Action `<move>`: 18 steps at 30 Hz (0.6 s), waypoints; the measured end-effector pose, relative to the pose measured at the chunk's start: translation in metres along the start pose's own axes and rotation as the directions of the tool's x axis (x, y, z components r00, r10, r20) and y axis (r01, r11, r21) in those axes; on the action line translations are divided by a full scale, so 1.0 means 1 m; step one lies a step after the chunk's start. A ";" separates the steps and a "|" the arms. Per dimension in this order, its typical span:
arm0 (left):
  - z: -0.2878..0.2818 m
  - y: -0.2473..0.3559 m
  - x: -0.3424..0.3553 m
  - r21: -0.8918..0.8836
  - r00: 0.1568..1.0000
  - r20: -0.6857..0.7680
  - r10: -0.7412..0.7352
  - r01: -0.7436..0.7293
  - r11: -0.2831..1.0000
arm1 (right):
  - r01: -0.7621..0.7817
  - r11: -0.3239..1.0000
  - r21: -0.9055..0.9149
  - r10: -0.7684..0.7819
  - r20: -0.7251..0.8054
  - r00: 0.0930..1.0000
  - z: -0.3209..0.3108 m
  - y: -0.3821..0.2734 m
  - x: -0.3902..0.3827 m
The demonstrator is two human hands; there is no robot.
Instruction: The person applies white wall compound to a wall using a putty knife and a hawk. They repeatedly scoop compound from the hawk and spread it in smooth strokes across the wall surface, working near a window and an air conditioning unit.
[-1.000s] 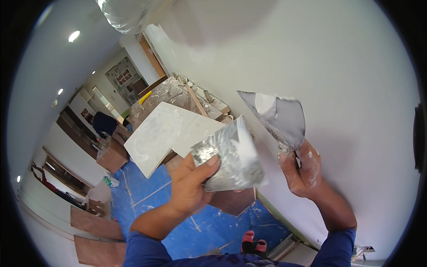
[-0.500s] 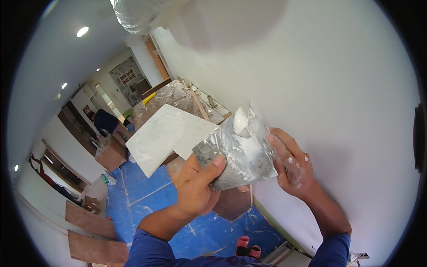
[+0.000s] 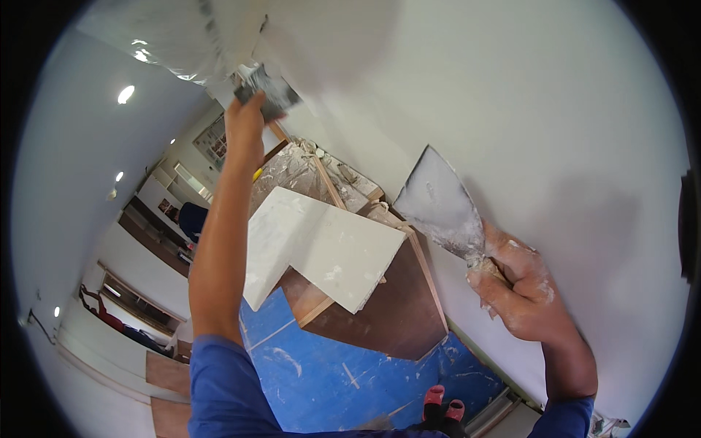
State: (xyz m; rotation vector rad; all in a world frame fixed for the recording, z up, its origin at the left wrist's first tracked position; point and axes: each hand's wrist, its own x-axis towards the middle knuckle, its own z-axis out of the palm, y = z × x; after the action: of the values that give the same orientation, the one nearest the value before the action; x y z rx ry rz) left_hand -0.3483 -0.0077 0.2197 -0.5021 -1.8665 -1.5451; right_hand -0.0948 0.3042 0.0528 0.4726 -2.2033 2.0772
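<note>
My left hand (image 3: 248, 120) is raised at the upper left, closed on a flat grey plate (image 3: 276, 93) smeared with white paste. The plate is blurred and is close to the wall by the plastic sheeting; whether it touches the wall I cannot tell. On the right, my right hand (image 3: 522, 288) grips a putty knife (image 3: 442, 197) by its handle. Its wide, whitened blade points up and to the left in front of the white wall (image 3: 526, 109). White paste is dried on that hand's fingers.
Below is a brown box-like surface (image 3: 380, 314) with a white board (image 3: 350, 255) on it. Plastic-covered clutter (image 3: 292, 171) lies behind. Clear plastic sheeting (image 3: 168, 36) hangs at the top left. Blue sheeting (image 3: 321, 387) covers the floor. A person (image 3: 193, 219) is partly hidden by my left arm.
My left hand has carried the plate up and away to the upper left. The putty knife has come apart from the plate, and its blade now shows whole. The view has shifted.
</note>
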 end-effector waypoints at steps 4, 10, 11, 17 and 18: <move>0.001 -0.016 0.079 0.101 0.999 0.000 0.045 -0.045 0.994 | 0.098 0.995 0.026 -0.095 -0.076 0.993 0.000 0.017 0.003; 0.016 -0.019 0.134 0.210 0.997 -0.043 0.057 -0.047 0.977 | 0.006 0.995 0.101 0.000 -0.057 0.998 -0.006 0.004 0.001; 0.020 -0.018 0.143 0.209 0.998 -0.057 0.034 -0.021 0.978 | 0.007 0.995 0.103 0.000 -0.063 0.998 -0.008 0.005 0.001; 0.015 -0.027 0.181 0.238 0.997 -0.078 -0.002 0.021 0.971 | 0.068 0.992 0.103 -0.061 -0.073 0.995 -0.003 0.015 0.006; 0.018 -0.027 0.183 0.246 0.996 -0.087 -0.021 0.042 0.968 | 0.075 0.992 0.098 -0.068 -0.078 0.995 -0.003 0.017 0.007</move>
State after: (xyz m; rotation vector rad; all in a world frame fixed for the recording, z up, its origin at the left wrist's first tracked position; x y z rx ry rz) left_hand -0.5002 -0.0166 0.3256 -0.2909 -1.9752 -1.3072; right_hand -0.1064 0.3061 0.0389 0.4660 -2.0180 2.1396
